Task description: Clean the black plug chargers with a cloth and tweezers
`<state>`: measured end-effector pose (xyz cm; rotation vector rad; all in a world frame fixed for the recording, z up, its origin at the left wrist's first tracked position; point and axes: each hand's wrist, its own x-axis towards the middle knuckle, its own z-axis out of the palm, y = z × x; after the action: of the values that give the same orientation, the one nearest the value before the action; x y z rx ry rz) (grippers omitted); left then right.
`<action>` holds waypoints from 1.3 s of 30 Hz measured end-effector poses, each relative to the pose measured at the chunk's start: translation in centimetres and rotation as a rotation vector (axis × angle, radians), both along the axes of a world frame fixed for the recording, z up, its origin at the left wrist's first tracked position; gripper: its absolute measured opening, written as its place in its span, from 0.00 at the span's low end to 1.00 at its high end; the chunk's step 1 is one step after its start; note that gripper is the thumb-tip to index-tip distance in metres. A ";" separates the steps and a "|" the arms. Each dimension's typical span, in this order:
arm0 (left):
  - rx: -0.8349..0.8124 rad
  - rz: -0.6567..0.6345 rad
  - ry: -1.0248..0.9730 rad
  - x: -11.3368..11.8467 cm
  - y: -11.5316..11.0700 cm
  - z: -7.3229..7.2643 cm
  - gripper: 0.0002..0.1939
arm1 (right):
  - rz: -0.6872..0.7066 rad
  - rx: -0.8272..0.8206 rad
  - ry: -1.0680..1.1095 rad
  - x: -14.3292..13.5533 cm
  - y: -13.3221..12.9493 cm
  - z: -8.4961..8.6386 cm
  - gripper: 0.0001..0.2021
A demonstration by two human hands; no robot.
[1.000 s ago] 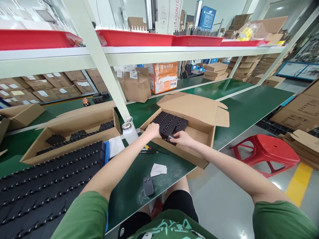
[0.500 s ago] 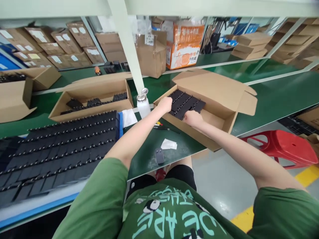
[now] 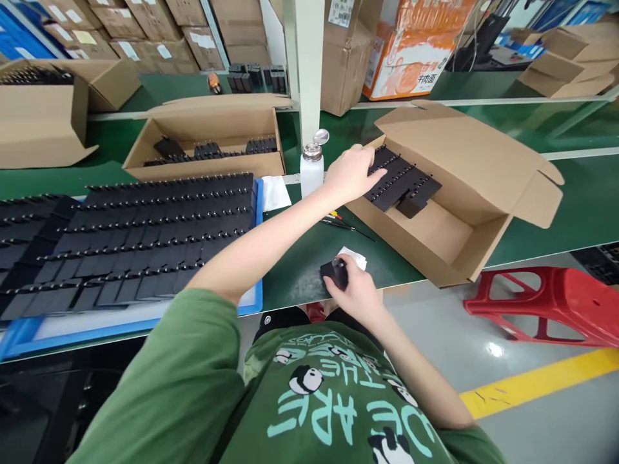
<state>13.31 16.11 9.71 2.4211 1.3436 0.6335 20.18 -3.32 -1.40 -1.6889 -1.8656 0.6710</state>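
A black block (image 3: 331, 276) is at the lower centre of the frame, pinched between thumb and fingers of the right hand (image 3: 358, 291), just beside white paper (image 3: 356, 256). At the centre, the left hand (image 3: 349, 174) is over the near edge of rows of black pieces (image 3: 394, 183) in an open carton (image 3: 416, 254); its thumb spreads from the fingers, but I cannot tell whether it grips anything. The step in hand looks like handling that single block; the next move would call for a secure hold. The green counter (image 3: 285, 277) also carries a blue-rimmed tray (image 3: 259, 258) at left. A red stool (image 3: 585, 299) stands lower right.
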 end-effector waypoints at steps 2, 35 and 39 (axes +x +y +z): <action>0.050 -0.098 -0.214 -4.2 -3.8 1.6 0.17 | -0.021 0.093 0.053 1.2 -0.5 1.6 0.23; -0.061 -0.220 -0.821 -12.7 -20.1 -3.1 0.42 | 0.185 -0.351 1.147 -1.1 -2.0 9.9 0.20; -0.033 -0.095 -0.742 -12.6 -19.9 -2.7 0.42 | 0.181 -0.744 1.567 -2.4 -1.1 8.1 0.18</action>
<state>0.69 -3.75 7.04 1.8899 0.9022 1.2958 17.81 -4.47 6.70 -0.6584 -0.5765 2.0952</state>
